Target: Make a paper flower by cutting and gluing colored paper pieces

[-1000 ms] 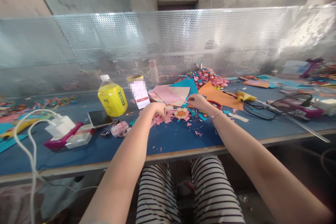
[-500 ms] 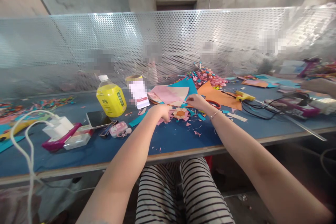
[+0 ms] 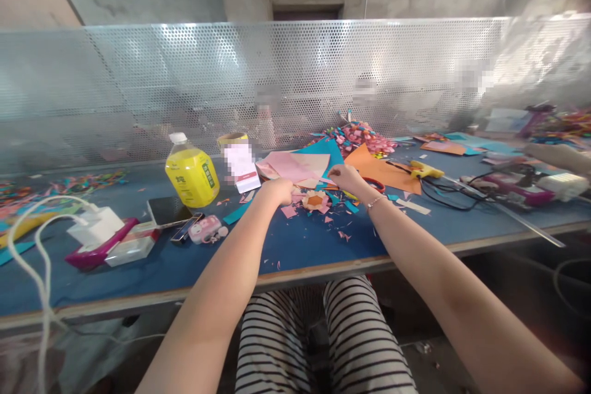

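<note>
My left hand (image 3: 281, 191) rests low among the paper scraps, fingers bent down and pressed together; what they hold, if anything, is hidden. To its right lies a small folded paper piece (image 3: 316, 200), orange in the middle with a cream and pink edge. My right hand (image 3: 344, 178) is closed in a pinch on a thin pale pink paper strip (image 3: 325, 181). Behind both hands are stacked sheets of pink paper (image 3: 295, 166) and blue paper (image 3: 338, 151). Orange-handled scissors (image 3: 376, 184) lie partly hidden behind my right wrist.
On the left stand a yellow drink bottle (image 3: 191, 175), a propped phone (image 3: 244, 166) and a power strip (image 3: 99, 252) with white cables. A yellow glue gun (image 3: 427, 170) and orange paper (image 3: 383, 171) lie right. A paper pile (image 3: 357, 138) sits against the perforated screen (image 3: 295, 74). Another person's arm (image 3: 561, 157) reaches in.
My left hand has shifted slightly left, away from the folded paper piece. A pale pink strip now shows at my right fingertips. The whole view has moved a little.
</note>
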Demonstrator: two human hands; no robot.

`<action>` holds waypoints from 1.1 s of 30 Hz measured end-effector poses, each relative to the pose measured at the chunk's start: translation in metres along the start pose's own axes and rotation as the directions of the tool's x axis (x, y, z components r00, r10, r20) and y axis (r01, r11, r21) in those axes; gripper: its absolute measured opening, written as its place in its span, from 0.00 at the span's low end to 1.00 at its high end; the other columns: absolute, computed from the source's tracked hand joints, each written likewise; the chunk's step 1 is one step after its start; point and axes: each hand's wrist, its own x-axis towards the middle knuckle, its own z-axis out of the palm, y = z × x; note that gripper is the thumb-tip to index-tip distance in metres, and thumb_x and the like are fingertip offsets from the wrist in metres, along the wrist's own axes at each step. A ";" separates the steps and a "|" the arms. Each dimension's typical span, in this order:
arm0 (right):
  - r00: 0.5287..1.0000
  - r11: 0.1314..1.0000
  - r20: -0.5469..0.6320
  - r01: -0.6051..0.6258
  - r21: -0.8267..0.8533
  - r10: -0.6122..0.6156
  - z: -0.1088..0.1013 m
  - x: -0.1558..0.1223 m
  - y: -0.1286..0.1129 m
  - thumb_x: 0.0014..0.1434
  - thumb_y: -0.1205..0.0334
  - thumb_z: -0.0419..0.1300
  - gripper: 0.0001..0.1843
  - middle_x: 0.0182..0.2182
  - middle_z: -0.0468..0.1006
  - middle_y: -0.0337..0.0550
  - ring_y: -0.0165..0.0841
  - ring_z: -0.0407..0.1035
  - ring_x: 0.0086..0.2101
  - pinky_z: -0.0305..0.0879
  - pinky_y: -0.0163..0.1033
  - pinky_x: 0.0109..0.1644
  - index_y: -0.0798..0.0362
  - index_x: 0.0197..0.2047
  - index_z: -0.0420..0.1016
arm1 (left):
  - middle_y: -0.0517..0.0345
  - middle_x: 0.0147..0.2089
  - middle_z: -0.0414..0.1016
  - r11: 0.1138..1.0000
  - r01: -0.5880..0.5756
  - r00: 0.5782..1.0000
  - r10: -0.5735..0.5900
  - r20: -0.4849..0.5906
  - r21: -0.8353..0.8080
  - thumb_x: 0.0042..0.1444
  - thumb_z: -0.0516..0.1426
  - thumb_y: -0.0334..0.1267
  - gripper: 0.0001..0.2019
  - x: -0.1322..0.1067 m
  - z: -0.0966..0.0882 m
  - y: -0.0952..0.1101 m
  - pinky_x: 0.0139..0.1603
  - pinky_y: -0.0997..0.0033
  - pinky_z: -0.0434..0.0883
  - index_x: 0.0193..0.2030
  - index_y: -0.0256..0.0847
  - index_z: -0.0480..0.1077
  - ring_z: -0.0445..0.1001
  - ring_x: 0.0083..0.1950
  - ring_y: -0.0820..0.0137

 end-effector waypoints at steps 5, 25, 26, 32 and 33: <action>1.000 1.000 -0.004 0.018 -0.004 -0.018 0.000 0.001 0.001 0.48 0.69 0.52 0.12 0.30 0.77 0.43 0.29 0.69 0.32 0.61 0.30 0.37 0.56 0.32 0.75 | 0.41 0.39 0.74 0.995 0.090 0.985 -0.093 -0.148 -0.032 0.41 0.54 0.29 0.16 0.003 0.003 -0.015 0.36 0.67 0.68 0.39 0.36 0.72 0.73 0.39 0.59; 1.000 1.000 0.021 0.008 -0.025 -0.007 -0.001 0.001 0.003 0.48 0.69 0.51 0.12 0.31 0.77 0.42 0.30 0.69 0.33 0.60 0.29 0.37 0.56 0.32 0.75 | 0.51 0.37 0.74 0.837 0.112 0.936 -0.270 -0.225 -0.536 0.40 0.55 0.26 0.25 0.014 0.014 -0.055 0.25 0.75 0.62 0.50 0.36 0.65 0.70 0.29 0.70; 1.000 0.999 0.020 -0.007 -0.053 0.008 -0.003 0.002 0.004 0.48 0.68 0.50 0.12 0.32 0.77 0.43 0.31 0.69 0.35 0.60 0.30 0.38 0.56 0.33 0.75 | 0.51 0.36 0.74 0.824 0.111 0.931 -0.282 -0.233 -0.556 0.40 0.55 0.26 0.25 0.014 0.014 -0.055 0.25 0.75 0.62 0.50 0.36 0.65 0.70 0.28 0.69; 0.974 0.920 0.051 -0.191 -0.343 0.221 -0.015 -0.001 0.013 0.51 0.66 0.51 0.16 0.45 0.70 0.56 0.43 0.63 0.47 0.59 0.44 0.46 0.56 0.43 0.71 | 0.59 0.20 0.70 0.741 0.035 0.909 -0.303 -0.287 -0.671 0.37 0.56 0.26 0.13 0.020 0.015 -0.058 0.24 0.73 0.61 0.33 0.38 0.72 0.68 0.22 0.70; 0.965 0.900 0.047 -0.222 -0.374 0.258 -0.017 -0.002 0.015 0.51 0.64 0.51 0.18 0.46 0.68 0.59 0.46 0.62 0.48 0.59 0.46 0.46 0.56 0.45 0.70 | 0.60 0.18 0.68 0.712 0.010 0.905 -0.306 -0.297 -0.702 0.36 0.56 0.26 0.10 0.021 0.015 -0.058 0.24 0.73 0.61 0.29 0.38 0.71 0.67 0.22 0.70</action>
